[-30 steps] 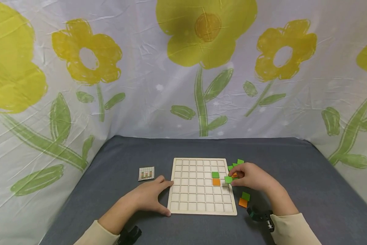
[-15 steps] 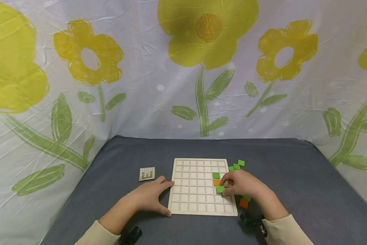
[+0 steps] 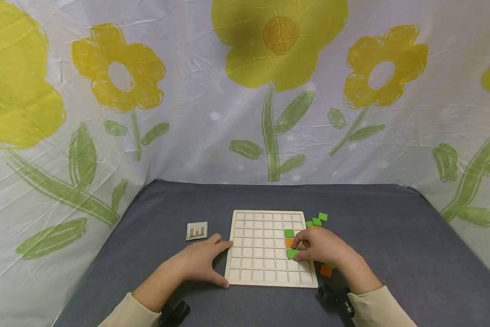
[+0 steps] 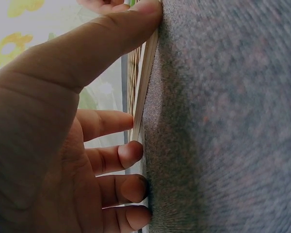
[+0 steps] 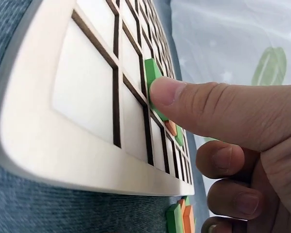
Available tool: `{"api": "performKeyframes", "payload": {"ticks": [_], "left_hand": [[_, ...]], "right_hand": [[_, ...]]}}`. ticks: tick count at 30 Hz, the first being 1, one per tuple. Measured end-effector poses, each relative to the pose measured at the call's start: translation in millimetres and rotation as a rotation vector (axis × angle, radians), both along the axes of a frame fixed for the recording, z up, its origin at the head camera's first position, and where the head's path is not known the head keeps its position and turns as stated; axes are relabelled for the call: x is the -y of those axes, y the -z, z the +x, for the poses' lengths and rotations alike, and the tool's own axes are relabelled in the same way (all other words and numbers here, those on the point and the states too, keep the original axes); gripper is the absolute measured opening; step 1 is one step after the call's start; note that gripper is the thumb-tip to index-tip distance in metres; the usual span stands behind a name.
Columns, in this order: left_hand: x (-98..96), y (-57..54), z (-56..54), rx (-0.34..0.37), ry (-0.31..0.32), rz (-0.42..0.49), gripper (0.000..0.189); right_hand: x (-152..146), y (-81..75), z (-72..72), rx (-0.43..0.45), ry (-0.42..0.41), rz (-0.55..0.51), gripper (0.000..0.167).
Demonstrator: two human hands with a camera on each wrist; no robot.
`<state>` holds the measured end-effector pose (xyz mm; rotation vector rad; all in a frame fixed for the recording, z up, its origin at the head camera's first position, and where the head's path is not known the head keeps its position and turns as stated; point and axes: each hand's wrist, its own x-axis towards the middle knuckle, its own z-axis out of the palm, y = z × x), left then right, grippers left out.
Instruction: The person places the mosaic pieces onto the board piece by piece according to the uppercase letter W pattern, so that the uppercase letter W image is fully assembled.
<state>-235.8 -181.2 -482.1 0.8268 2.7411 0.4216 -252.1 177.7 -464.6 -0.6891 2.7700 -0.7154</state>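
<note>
A pale wooden grid board [image 3: 258, 264] lies flat on the table. My left hand [image 3: 200, 261] rests at its left side, thumb at the front left corner and fingers spread along the edge [image 4: 141, 92]. Over the right part of the board, my right hand [image 3: 325, 246] holds a green square tile [image 3: 291, 254] at a cell, its thumb [image 5: 167, 91] on the tile in the right wrist view. The index finger is hidden behind the thumb there. Just beyond, an orange tile [image 3: 289, 243] and another green tile [image 3: 289, 233] sit in cells of the same column.
A small card with a printed grid pattern [image 3: 196, 230] lies left of the board. Loose green tiles [image 3: 316, 221] lie beyond the right hand, and an orange tile [image 3: 326, 271] lies right of the board. A floral cloth [image 3: 187, 113] hangs behind the dark table [image 3: 212, 200].
My right hand has carried the green tile from the board's right edge leftward and nearer to me, then down to the cell below the orange tile. The left hand has stayed put.
</note>
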Motion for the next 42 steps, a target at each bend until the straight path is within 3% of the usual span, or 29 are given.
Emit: {"api": "performKeyframes", "payload": {"ticks": [10, 17, 28, 35, 42], "left_hand": [[-0.5, 0.3, 0.0, 0.0, 0.0, -0.001, 0.106], [-0.6, -1.5, 0.5, 0.004, 0.004, 0.001, 0.106], [0.8, -0.5, 0.4, -0.001, 0.003, 0.002, 0.106], [0.6, 0.7, -0.8, 0.001, 0.011, 0.005, 0.107], [0.6, -0.1, -1.4, -0.005, 0.014, 0.003, 0.107]], "right_hand": [[-8.7, -1.4, -2.4, -0.002, 0.012, -0.044, 0.011], [-30.1, -6.6, -7.3, -0.051, 0.087, -0.075, 0.011], [-63.6, -5.1, -13.6, 0.043, 0.224, -0.114, 0.024], [-84.4, -0.6, -14.8, 0.077, 0.242, -0.157, 0.021], [-102.4, 1.8, -13.6, 0.173, 0.229, -0.188, 0.018]]}}
